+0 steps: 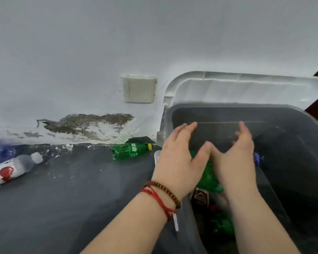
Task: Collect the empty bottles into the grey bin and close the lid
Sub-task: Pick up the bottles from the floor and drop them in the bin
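Note:
The grey bin [292, 147] stands open at the right, its pale lid [246, 88] leaning back against the wall. Both hands hover over the bin's near left part. My left hand [178, 158] and my right hand [235, 158] have spread fingers, thumbs nearly touching, and hold nothing. Beneath them a green bottle [209, 178] lies in the bin, partly hidden. A dark-labelled bottle [200, 197] and another green one [224, 226] lie lower in the bin. On the floor, a green bottle with a yellow cap [130, 150] lies by the wall, and a clear bottle with a red-and-white label [13, 169] lies at the left.
The dark grey floor [72, 198] meets a white wall with a stained, peeling patch [88, 125]. A square wall plate [139, 88] sits left of the lid. A blue object [0, 151] shows at the far left edge.

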